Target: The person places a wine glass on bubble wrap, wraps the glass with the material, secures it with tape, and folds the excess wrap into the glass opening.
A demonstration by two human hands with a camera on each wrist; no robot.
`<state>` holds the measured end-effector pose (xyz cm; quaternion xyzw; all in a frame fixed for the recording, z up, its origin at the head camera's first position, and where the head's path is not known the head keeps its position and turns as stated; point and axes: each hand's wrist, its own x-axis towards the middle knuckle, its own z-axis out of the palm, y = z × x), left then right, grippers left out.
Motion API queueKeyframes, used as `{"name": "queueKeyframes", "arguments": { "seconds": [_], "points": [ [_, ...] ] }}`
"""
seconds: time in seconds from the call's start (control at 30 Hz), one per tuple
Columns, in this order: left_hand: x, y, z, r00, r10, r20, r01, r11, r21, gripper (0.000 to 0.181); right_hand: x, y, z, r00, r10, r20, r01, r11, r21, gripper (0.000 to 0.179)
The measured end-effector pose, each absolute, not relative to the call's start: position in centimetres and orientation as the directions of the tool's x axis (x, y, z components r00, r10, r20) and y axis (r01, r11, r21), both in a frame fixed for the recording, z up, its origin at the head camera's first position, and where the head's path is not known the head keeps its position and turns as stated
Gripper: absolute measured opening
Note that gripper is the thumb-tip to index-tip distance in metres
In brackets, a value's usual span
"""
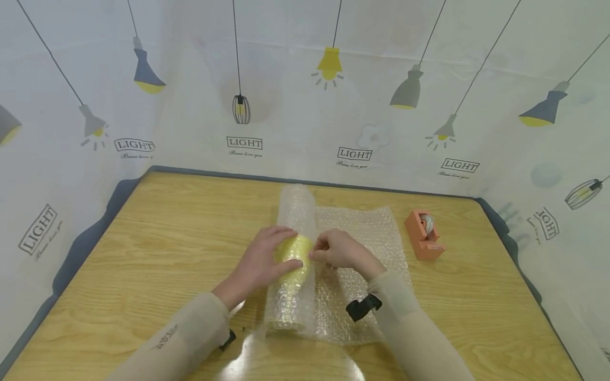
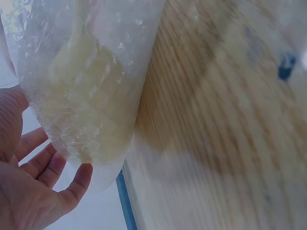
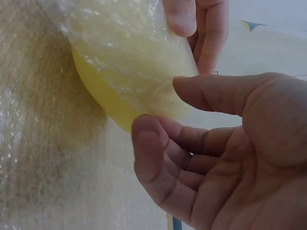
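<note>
A yellow rounded thing (image 1: 299,244) lies inside a roll of clear bubble wrap (image 1: 297,206) in the middle of the wooden table. Through the film it narrows at one end in the left wrist view; its exact kind is blurred. My left hand (image 1: 259,259) holds the wrapped thing from the left, thumb and fingers curved round it (image 2: 33,177). On the other side, my right hand (image 1: 343,248) has half-curled fingers at the roll. In the right wrist view, a gap shows between its thumb and index finger, with the index fingertip (image 3: 146,125) at the yellow surface.
A flat sheet of bubble wrap (image 1: 362,227) extends right from the roll. Beyond it stands an orange tape dispenser (image 1: 424,238) with a tape roll. A lamp-printed white curtain (image 1: 295,121) encloses the table's (image 1: 167,238) back and sides.
</note>
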<state>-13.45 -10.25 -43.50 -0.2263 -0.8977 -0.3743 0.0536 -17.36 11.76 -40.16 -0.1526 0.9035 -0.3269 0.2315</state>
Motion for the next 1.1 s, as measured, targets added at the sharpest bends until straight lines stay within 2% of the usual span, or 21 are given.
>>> {"name": "queueKeyframes", "arguments": {
  "seconds": [0.17, 0.3, 0.43, 0.83, 1.1],
  "points": [
    [-13.5, -9.9, -43.4, -0.877, 0.373, 0.301, 0.477, 0.612, 0.631, 0.065, -17.1, 11.8, -40.0, -0.832, -0.395, -0.389, 0.009, 0.692, -0.721, 0.028],
    [-13.5, -9.6, -43.4, -0.874, 0.376, 0.309, 0.484, 0.613, 0.624, 0.066, -16.9, 11.5, -39.9, -0.839, -0.365, -0.404, 0.048, 0.689, -0.723, 0.044],
    [-13.5, -9.3, -43.3, -0.871, 0.380, 0.312, 0.489, 0.611, 0.622, 0.066, -16.8, 11.0, -39.9, -0.856, -0.316, -0.410, 0.084, 0.696, -0.713, 0.051],
    [-13.5, -8.1, -43.3, -0.866, 0.374, 0.332, 0.499, 0.607, 0.618, 0.071, -17.1, 11.0, -39.9, -0.856, -0.262, -0.445, 0.106, 0.754, -0.648, 0.052],
    [-12.6, -8.8, -42.9, -0.874, 0.380, 0.303, 0.476, 0.544, 0.691, 0.067, -17.3, 11.6, -40.0, -0.841, -0.267, -0.472, 0.122, 0.755, -0.645, 0.052]
  ]
}}
